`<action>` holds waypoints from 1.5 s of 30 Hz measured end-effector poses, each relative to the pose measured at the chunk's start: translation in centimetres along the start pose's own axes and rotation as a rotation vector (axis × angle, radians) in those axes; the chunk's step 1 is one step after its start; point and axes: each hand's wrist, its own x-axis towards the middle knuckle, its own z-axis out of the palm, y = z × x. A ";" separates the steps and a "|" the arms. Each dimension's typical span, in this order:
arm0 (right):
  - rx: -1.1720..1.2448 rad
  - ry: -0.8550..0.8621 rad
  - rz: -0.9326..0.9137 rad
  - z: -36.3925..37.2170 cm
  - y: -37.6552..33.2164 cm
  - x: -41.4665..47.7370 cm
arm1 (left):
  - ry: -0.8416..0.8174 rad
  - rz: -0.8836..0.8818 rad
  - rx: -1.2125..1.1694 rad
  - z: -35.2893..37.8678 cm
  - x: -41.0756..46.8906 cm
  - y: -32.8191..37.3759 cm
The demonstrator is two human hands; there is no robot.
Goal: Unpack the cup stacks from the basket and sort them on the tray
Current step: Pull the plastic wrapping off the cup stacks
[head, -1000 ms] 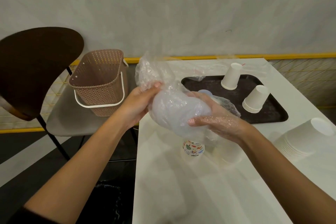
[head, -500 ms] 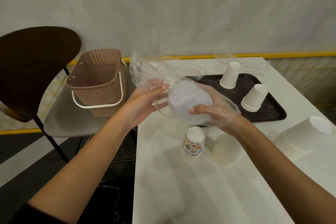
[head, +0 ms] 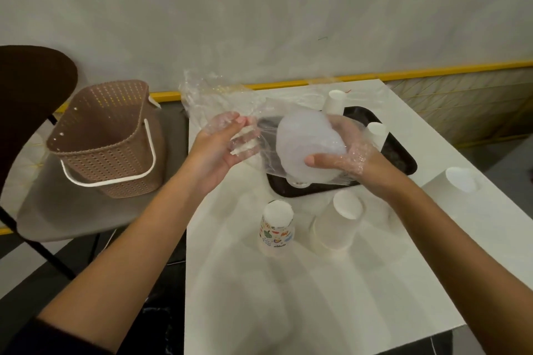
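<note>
On the white surface [head: 288,297] a black tray [head: 401,158] holds two upturned cups. Above it, the right hand [head: 343,153] grips a bagged cup stack [head: 308,147]; the left hand [head: 222,144] pinches the plastic bag [head: 219,101]. Best to peel the film back steadily, stack held firm.

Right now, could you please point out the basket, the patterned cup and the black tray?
basket [head: 106,135]: head view, on its woven front wall.
patterned cup [head: 277,235]: head view, on its printed side.
black tray [head: 399,153]: head view, on its bare right part.

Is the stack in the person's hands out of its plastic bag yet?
Not yet. The clear plastic bag still wraps the white stack; the right hand grips it through the film, the left hand pulls the bag.
</note>
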 end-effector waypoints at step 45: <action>-1.173 -0.024 0.077 -2.6 22.6 -1.2 | 0.330 0.078 0.339 3.5 2.4 -2.3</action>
